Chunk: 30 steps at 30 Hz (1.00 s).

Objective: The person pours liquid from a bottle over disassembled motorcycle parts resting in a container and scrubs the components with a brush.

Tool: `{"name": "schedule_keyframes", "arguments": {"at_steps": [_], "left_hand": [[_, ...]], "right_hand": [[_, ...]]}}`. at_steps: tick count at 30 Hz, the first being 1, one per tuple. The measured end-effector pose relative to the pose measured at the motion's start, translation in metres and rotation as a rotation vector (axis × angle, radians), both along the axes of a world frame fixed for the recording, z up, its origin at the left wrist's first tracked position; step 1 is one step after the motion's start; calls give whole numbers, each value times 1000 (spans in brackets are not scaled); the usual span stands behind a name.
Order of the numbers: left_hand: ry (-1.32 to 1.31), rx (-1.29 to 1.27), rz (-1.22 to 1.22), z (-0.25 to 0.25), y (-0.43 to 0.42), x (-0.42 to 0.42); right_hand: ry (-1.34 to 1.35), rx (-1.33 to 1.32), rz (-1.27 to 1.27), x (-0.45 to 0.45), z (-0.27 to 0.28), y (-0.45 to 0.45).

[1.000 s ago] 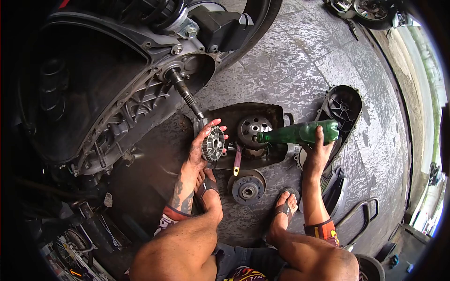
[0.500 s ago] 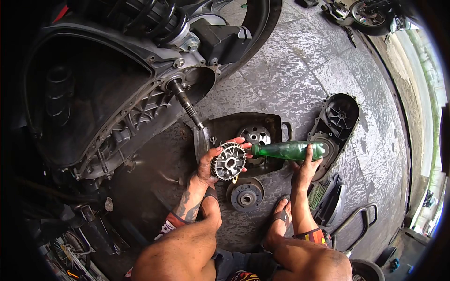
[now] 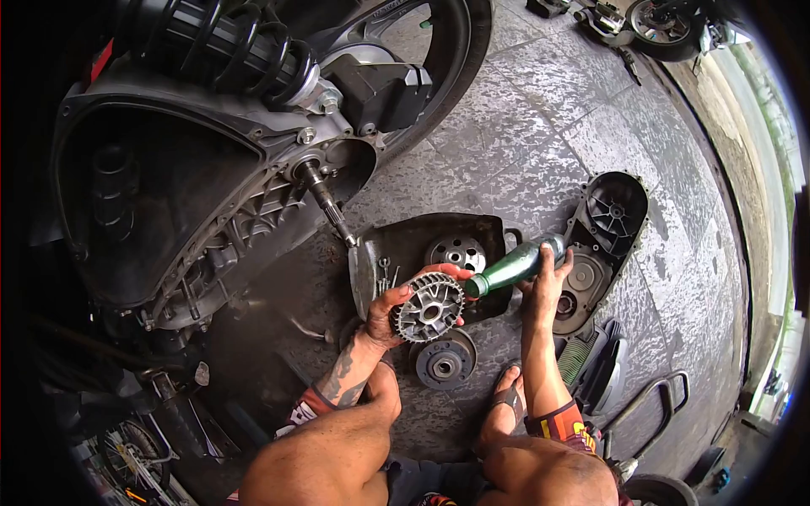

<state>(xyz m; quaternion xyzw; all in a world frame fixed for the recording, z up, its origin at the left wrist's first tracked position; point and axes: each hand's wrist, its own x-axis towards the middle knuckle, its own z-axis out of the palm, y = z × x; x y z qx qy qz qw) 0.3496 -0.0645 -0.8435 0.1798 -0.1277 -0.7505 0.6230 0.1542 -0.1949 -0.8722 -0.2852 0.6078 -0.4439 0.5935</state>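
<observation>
My left hand (image 3: 386,315) grips a toothed metal wheel (image 3: 430,309) by its edge, its ribbed face turned up. In my right hand (image 3: 547,285) is a green plastic bottle (image 3: 511,268), tilted with its mouth low and close to the wheel's right edge. Below both lies a dark tray (image 3: 396,232) holding a round drum with holes (image 3: 456,252) and small metal parts. A round clutch-like part (image 3: 445,361) rests on the floor just under the wheel.
At the upper left stands an opened engine case (image 3: 169,110) with a bare shaft (image 3: 325,202) sticking out. A long casing cover (image 3: 620,207) lies to the right, near a black cover and a bent metal bar (image 3: 645,390). A motorcycle wheel (image 3: 472,63) is above.
The bottle has tipped further, its mouth down toward the wheel. My left hand has turned the wheel face up and moved right and down; my right hand has come closer to it.
</observation>
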Motion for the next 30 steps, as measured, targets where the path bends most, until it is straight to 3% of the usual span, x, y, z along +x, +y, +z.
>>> {"name": "schedule_keyframes", "arguments": {"at_steps": [3, 7, 11, 13, 15, 18, 21, 23, 25, 27, 28, 30], "left_hand": [[-20, 38, -20, 2, -7, -8], [0, -2, -49, 5, -20, -14], [64, -2, 65, -6, -21, -11], [65, 8, 140, -11, -13, 0], [67, 20, 209, -20, -3, 10], [68, 95, 278, -30, 14, 22], [94, 97, 319, -37, 21, 28], [119, 123, 332, -40, 25, 30], [130, 153, 342, -42, 27, 32], [132, 158, 351, -46, 27, 34], [143, 154, 356, -48, 27, 34], [147, 160, 365, -50, 28, 36]], "right_hand": [[-1, 4, 6, 6, 15, -9], [211, 73, 265, 7, 13, -48], [393, 67, 613, -8, -12, -118], [372, 113, 796, -8, 7, -136], [519, 198, 1093, -7, 31, -157], [395, 416, 1198, -19, 2, -198], [418, 641, 1136, -11, 18, -209], [428, 625, 1218, -11, 17, -221], [282, 547, 1251, -12, 8, -228], [70, 573, 1269, -15, 34, -234], [296, 239, 1574, -18, 24, -247], [680, -236, 1848, -15, 23, -254]]}}
